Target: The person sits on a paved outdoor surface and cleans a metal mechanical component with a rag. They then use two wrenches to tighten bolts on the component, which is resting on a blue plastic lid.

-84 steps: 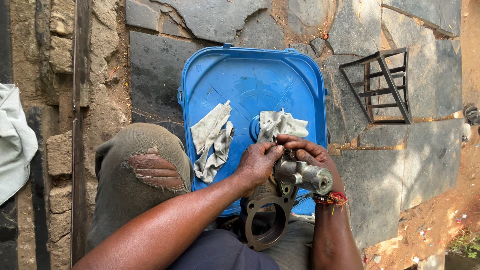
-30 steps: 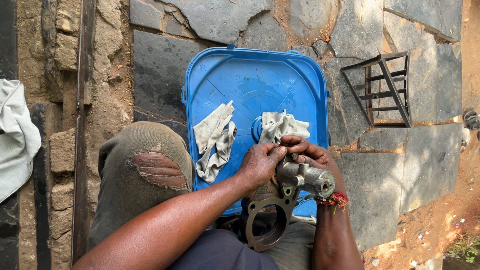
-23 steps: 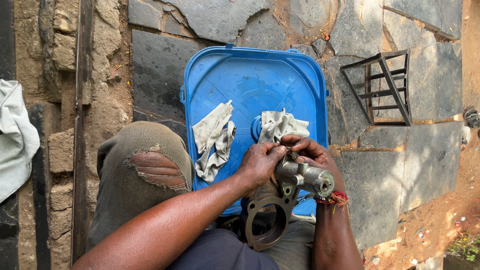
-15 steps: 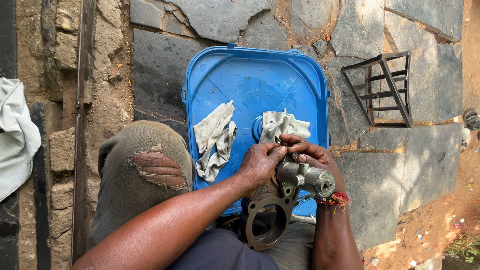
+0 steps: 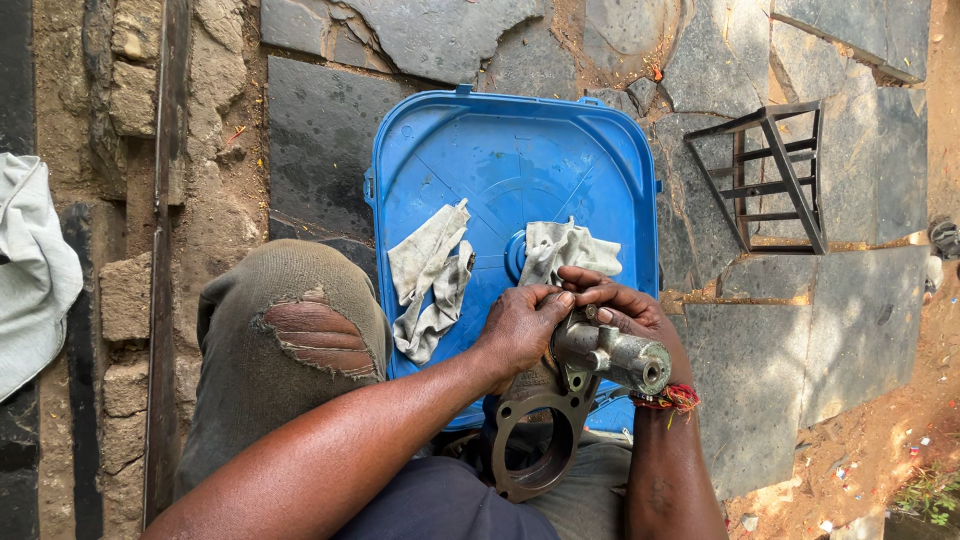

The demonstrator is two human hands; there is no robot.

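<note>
Little has moved since the earlier frames: both hands stay on the same metal part, and the right-hand rag sits slightly differently beside the fingers.

Left hand point(image 5: 520, 325): closed over the top of the metal part point(image 5: 585, 375), fingers curled on its upper end; what the fingertips pinch is hidden.

Right hand point(image 5: 625, 310): wrapped around the part from the far side, fingers meeting the left hand's; palm hidden behind the part. Red thread band point(image 5: 672, 398) on the wrist.

Metal part: grey cylindrical body with an open round end, joined to a dark ring-shaped flange point(image 5: 535, 445). Held just above the near edge of the blue plastic lid point(image 5: 500, 150); the flange's lower rim rests against the person's lap.

Blue plastic lid: flat on stone paving; near edge covered by hands and arms.

Two grey rags: one point(image 5: 430, 280) on the lid's left half, one point(image 5: 565, 250) at its centre, partly behind the fingers.

Torn trouser knee point(image 5: 290, 330): left of the lid.

Black metal frame point(image 5: 765, 175): right of the lid.

Pale cloth point(image 5: 30, 270): far left of the lid, cut off by the edge.
</note>
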